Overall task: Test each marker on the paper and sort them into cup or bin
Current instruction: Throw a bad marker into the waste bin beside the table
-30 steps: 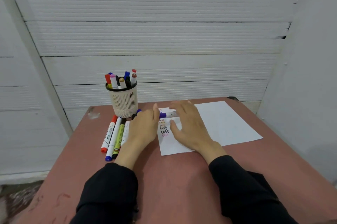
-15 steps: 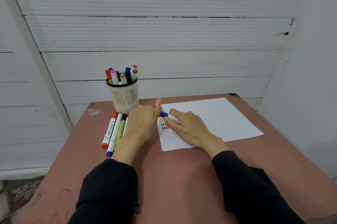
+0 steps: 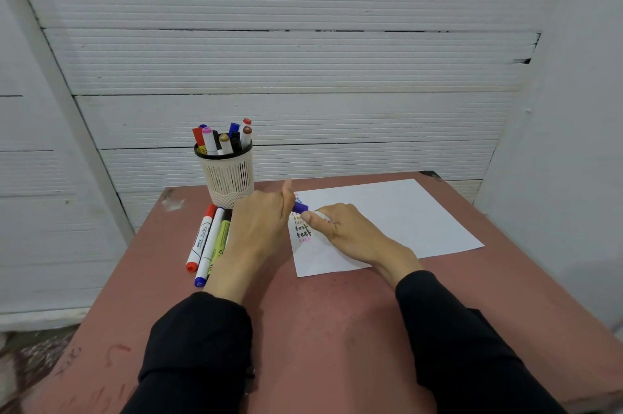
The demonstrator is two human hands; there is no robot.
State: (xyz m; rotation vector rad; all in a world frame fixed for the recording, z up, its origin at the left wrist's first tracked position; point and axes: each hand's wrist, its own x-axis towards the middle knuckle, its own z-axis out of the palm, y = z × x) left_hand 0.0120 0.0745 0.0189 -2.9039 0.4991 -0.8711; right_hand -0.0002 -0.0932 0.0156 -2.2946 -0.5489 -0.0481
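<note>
Over the left edge of the paper (image 3: pixel 387 221), the right hand (image 3: pixel 350 231) grips a purple marker (image 3: pixel 301 207) whose cap end the left hand (image 3: pixel 266 221) pinches, near the cup (image 3: pixel 229 177).

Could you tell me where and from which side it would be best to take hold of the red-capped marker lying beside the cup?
Probably pinch the red-capped marker across its white barrel at mid-length, coming from above and the left. It lies flat on the table; the blue-capped marker crowds its right side, while its left side is free.
</note>
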